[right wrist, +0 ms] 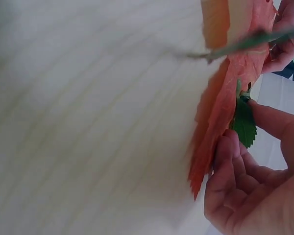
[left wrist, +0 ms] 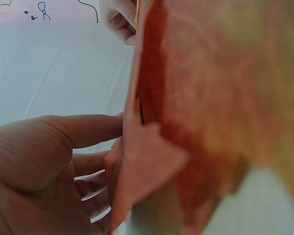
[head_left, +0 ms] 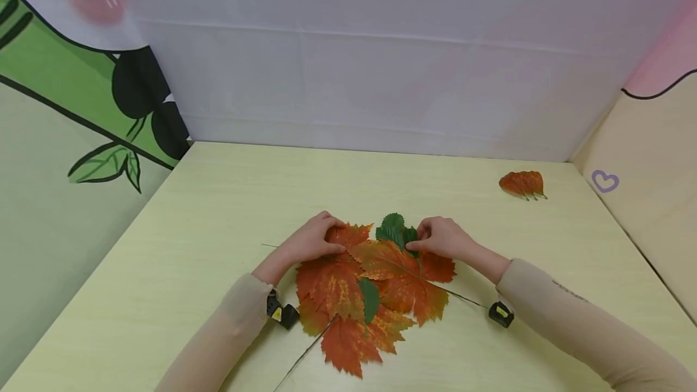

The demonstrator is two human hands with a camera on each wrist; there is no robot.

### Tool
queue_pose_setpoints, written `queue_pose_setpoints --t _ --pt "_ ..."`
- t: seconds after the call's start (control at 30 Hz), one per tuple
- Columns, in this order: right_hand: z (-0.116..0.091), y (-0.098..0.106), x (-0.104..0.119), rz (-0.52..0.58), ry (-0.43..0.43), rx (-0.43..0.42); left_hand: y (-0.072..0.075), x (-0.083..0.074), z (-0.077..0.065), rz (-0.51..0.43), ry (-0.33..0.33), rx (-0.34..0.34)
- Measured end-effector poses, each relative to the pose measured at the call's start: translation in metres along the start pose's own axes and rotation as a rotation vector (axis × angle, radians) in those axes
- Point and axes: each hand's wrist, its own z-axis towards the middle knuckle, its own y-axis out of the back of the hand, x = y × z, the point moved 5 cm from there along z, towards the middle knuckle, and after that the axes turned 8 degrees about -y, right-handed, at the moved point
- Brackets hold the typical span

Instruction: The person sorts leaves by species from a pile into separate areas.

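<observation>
A cluster of orange-red artificial maple leaves [head_left: 333,283] with thin wire stems lies between the hands in the head view. My left hand [head_left: 310,239] pinches an orange leaf [head_left: 348,234] at the cluster's upper left; in the left wrist view the thumb is on one side and the fingers pass behind it. At the upper right, my right hand [head_left: 443,238] pinches a green serrated leaf [right wrist: 244,122] between thumb and fingers, beside the edge of an orange leaf [right wrist: 220,112]. Another green leaf [head_left: 369,300] lies over the middle of the cluster.
A small bunch of curled reddish-brown leaves [head_left: 523,184] lies at the back right of the pale table [head_left: 163,259]. One stem [head_left: 305,352] points toward the front, another [head_left: 463,297] to the right. Printed cloth walls [head_left: 381,77] stand behind and at both sides.
</observation>
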Motion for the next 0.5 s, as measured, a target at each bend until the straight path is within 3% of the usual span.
queue_pose_setpoints --t 0.5 --pt "-0.004 0.010 -0.003 0.093 -0.030 0.001 0.002 -0.004 -0.001 -0.011 0.005 0.009"
